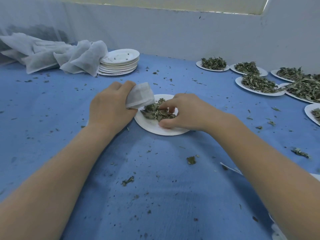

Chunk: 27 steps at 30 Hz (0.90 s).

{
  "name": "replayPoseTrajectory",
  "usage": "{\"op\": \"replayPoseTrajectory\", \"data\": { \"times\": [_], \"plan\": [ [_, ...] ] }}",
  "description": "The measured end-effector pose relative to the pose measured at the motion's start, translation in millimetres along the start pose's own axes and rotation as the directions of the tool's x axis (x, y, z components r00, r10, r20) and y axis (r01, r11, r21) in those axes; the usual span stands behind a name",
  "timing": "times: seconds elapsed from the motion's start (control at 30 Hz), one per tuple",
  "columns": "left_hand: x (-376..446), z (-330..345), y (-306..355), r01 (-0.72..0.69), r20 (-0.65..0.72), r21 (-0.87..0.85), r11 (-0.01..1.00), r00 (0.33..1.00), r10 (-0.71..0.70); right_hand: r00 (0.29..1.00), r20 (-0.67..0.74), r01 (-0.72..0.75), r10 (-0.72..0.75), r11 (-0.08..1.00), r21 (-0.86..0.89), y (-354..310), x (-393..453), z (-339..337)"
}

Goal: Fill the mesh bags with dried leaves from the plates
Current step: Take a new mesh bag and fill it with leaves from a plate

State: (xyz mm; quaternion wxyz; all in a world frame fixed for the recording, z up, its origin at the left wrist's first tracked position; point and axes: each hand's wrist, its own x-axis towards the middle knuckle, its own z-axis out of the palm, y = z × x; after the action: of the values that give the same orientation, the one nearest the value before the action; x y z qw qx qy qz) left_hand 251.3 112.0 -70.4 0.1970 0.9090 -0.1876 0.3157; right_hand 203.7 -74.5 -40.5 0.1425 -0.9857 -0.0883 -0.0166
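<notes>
A: So, item one: stock on hand?

B: Working plate (155, 129), white, centre of the blue cloth (52, 118); a modest heap of dried leaves (159, 112) on it. Judged partly emptied, not finished.

A: Done so far?

B: Stack of empty plates (119, 62), beyond the working plate and to its left, crumbs on the top one. Reads as several plates already cleared. Heap of white mesh bags (52, 52) touches that stack on its left; whether filled or spare, cannot tell.

A: Outstanding?

B: Full plates (258, 84), at least six, far right of the working plate, all heaped. Bulk of the job looks left.

A: Hands?

B: Left hand (110, 106), at the working plate's left rim, fingers curled round a small mesh bag (141, 95), its mouth tipped toward the leaves. Right hand (181, 111), over the plate's right half, fingers bent down into the heap, thumb on bare plate; gathering, leaves pinched between fingertips.

A: Loose?

B: Leaf fragments scattered across the cloth around the working plate.
</notes>
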Motion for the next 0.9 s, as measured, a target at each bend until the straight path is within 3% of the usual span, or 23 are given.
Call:
{"op": "replayPoseTrajectory", "data": {
  "times": [0.37, 0.53, 0.63, 0.8, 0.9],
  "plan": [
    [-0.7, 2.4, -1.4, -0.034, -0.035, 0.019, 0.999, 0.999, 0.035, 0.974, -0.213, -0.041, 0.071, 0.989, 0.143, 14.2, -0.5, -21.2],
    [-1.2, 2.1, 1.6, -0.073, -0.044, 0.049, 0.996, 0.996, 0.075, 0.939, -0.320, 0.093, -0.122, 0.990, -0.107, 10.9, -2.7, -36.3],
    [-2.0, 1.4, 6.4, -0.132, -0.047, 0.068, 0.989, 0.990, 0.135, 0.924, -0.299, 0.196, -0.237, 0.968, -0.160, -1.9, -5.4, -34.8],
    [-3.8, 0.5, 15.5, -0.193, -0.092, 0.018, 0.981, 0.977, 0.194, 0.936, -0.158, 0.248, -0.315, 0.908, -0.338, -10.3, -0.9, -25.2],
    [-5.2, 0.5, 20.1, -0.238, -0.123, -0.004, 0.971, 0.964, 0.236, 0.912, -0.222, 0.272, -0.344, 0.914, -0.299, -13.7, 0.7, -20.2]
  ]
}}
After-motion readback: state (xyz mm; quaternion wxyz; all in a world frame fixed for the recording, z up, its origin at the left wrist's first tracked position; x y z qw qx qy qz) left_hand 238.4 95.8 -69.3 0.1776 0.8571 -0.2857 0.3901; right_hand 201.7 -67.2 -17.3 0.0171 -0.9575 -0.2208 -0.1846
